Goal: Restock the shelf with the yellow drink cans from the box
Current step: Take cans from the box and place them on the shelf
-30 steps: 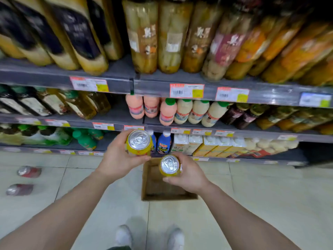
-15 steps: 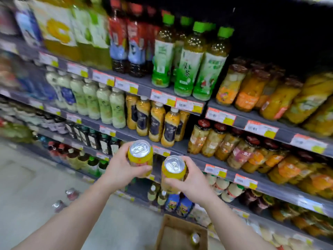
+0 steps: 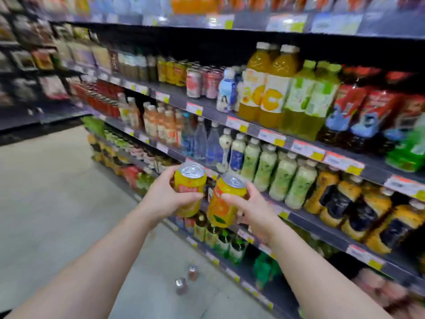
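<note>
- Left grip (image 3: 169, 199) wraps a yellow can (image 3: 189, 188), fingers curled round its side, thumb across the front near the label.
- Right grip (image 3: 253, 209) clasps a second yellow can (image 3: 224, 201), thumb lying across its face, the other fingers hidden behind it.
- Both cans are up in the air in front of the shelving, silver tops showing; the left one stands close to upright, the right one tilts with its top leaning to the right.
- They sit just beside each other, nearly touching at mid-height.
- Behind them runs a long store shelf (image 3: 305, 149) with orange and yellow price tags along its edges.
- Up on a higher tier, a row of yellow cans on the shelf (image 3: 171, 71) stands left of some pink cans (image 3: 202, 82).
- To the right of those, tall orange juice bottles (image 3: 269, 88) and green bottles (image 3: 308, 100) stand side by side.
- One tier down: clear blue bottles (image 3: 207, 143), then pale green bottles with white caps (image 3: 280, 176), then amber bottles with dark labels (image 3: 358, 208).
- Down on the floor (image 3: 46, 192), two small reddish bottles (image 3: 186, 280) lie near the foot of the shelving, below the forearms.
- Far-left shelving is blurred; I cannot tell what is on it.
</note>
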`<move>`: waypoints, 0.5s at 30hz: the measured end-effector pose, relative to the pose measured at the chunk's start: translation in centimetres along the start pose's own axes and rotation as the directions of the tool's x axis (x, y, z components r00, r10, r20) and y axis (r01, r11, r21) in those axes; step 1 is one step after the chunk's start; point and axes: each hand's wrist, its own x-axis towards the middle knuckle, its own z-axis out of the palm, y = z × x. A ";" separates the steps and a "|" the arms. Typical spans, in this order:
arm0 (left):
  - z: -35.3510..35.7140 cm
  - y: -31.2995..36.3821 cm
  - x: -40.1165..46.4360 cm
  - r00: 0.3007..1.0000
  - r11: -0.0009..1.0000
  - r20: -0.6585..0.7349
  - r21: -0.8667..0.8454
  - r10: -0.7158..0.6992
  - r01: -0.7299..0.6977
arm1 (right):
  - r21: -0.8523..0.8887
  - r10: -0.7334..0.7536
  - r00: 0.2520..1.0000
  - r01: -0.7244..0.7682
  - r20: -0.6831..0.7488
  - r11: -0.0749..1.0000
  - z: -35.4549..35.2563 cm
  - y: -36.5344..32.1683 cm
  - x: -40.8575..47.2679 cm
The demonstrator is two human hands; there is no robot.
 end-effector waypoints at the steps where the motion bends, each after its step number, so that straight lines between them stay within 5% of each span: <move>1: -2.1 0.0 0.8 1.000 0.999 -0.006 -0.034 -0.018 0.018 | -0.006 -0.001 1.000 0.001 0.020 1.000 1.7 -0.7 1.4; 15: -14.4 -1.3 17.6 0.993 0.992 -0.105 -0.116 -0.054 0.041 | -0.099 -0.038 0.979 0.058 0.198 0.993 10.6 -6.3 22.3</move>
